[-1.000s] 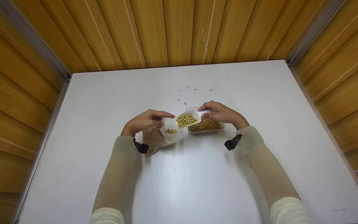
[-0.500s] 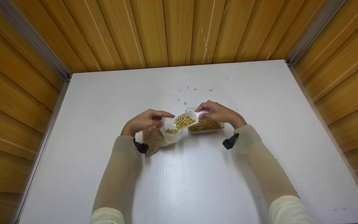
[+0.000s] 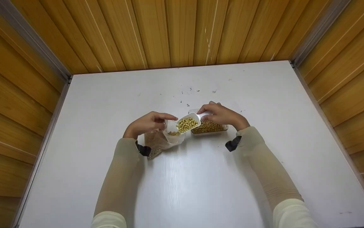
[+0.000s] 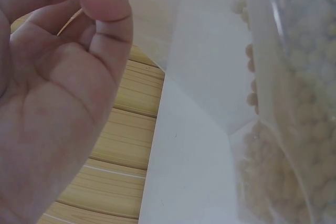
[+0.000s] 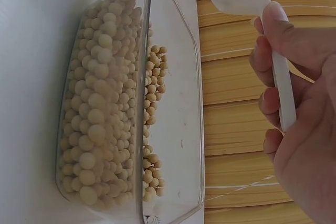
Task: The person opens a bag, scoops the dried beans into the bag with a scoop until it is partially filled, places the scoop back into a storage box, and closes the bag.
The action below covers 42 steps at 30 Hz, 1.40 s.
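Observation:
My right hand (image 3: 223,115) grips the handle of a white scoop (image 5: 283,90), which is heaped with soybeans (image 3: 187,124). The scoop is tilted a little, its front lip over the mouth of a clear plastic bag (image 3: 161,144). With thumb and curled fingers my left hand (image 3: 147,124) pinches the bag's upper edge, holding the mouth apart. Soybeans lie in the bag, as the left wrist view also shows. A clear rectangular container (image 5: 181,129), partly filled with soybeans, stands right of the bag below my right hand. My hand hides part of it in the head view.
The white table (image 3: 182,190) carries the bag and the container. Small dark marks (image 3: 188,91) dot its surface behind the hands. Wood-patterned panels (image 3: 182,34) rise along the back and both sides.
My right hand has moved slightly left with the filled scoop, bringing its lip further over the bag's mouth. My left hand and the bag stay put.

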Motion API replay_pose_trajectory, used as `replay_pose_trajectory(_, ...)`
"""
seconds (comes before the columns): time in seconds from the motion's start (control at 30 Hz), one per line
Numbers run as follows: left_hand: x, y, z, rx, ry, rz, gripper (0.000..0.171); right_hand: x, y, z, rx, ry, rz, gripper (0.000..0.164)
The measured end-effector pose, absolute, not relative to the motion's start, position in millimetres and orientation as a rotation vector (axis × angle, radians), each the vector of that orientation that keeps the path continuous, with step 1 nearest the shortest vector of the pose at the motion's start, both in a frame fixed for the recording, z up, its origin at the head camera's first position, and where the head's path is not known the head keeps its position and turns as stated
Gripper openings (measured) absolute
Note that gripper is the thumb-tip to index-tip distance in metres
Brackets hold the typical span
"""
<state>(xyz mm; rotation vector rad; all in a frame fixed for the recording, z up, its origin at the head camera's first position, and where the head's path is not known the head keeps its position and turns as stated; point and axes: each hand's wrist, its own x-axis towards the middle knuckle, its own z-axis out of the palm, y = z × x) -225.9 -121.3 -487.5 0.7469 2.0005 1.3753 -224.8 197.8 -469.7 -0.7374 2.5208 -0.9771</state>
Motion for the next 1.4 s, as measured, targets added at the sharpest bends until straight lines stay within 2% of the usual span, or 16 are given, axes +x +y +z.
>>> replay_pose_trajectory(0.3,-214.2,-117.9,-463.1,0.735,1.948,1.396,0.048,-222.7,196.5,-464.4,-0.787,2.534,-0.935,0.024)
replay_pose_trajectory(0.6,-225.8,-120.9,-487.3,0.735,1.975,1.388,0.049,-223.9,196.1,-462.9,-0.843,2.531,-0.917,0.023)
replay_pose_trajectory(1.4,-225.9,-121.1,-490.6,0.756,2.002,1.377,0.047,-222.6,192.3,-452.7,-0.891,2.572,-0.817,0.023)
